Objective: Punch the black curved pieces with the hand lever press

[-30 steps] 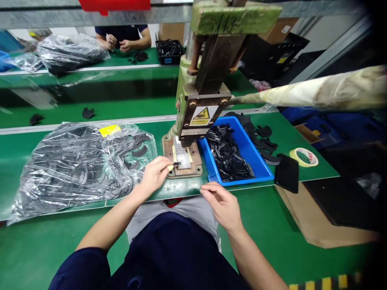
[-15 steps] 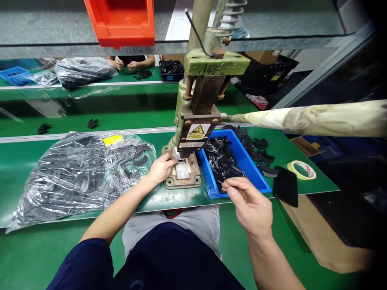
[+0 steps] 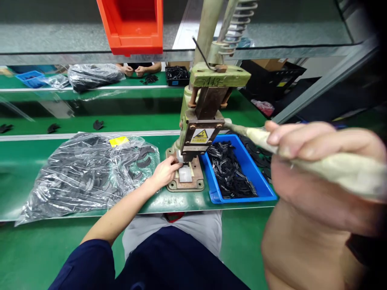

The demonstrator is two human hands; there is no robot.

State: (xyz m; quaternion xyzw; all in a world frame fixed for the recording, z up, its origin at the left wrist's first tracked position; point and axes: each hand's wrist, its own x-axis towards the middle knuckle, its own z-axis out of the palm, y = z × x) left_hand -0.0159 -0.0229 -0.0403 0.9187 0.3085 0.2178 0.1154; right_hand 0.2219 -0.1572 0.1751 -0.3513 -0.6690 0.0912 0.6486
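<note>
My right hand (image 3: 320, 161) is wrapped round the pale, tape-covered lever (image 3: 256, 137) of a hand-operated press (image 3: 198, 139). My left hand (image 3: 166, 171) is at the press base (image 3: 195, 186), under the ram, its thumb and fingers pinched at a small black part (image 3: 185, 164) on the fixture. Fingertips hide most of that part. In front of it on the base lies a whitish plate (image 3: 185, 175). A blue bin (image 3: 214, 197) of small black plastic parts (image 3: 232, 175) stands right of the press.
A clear plastic bag (image 3: 75, 177) of dark curved pieces lies left of the press. More curved pieces (image 3: 254, 151) lie behind the blue bin. An orange bin (image 3: 137, 42) hangs overhead from a shelf. Across the bench, another person's hands (image 3: 134, 71) are at work.
My right hand has moved from over the blue bin up to the lever and closed round it. My left hand stays at the press base. The view has shifted slightly.
</note>
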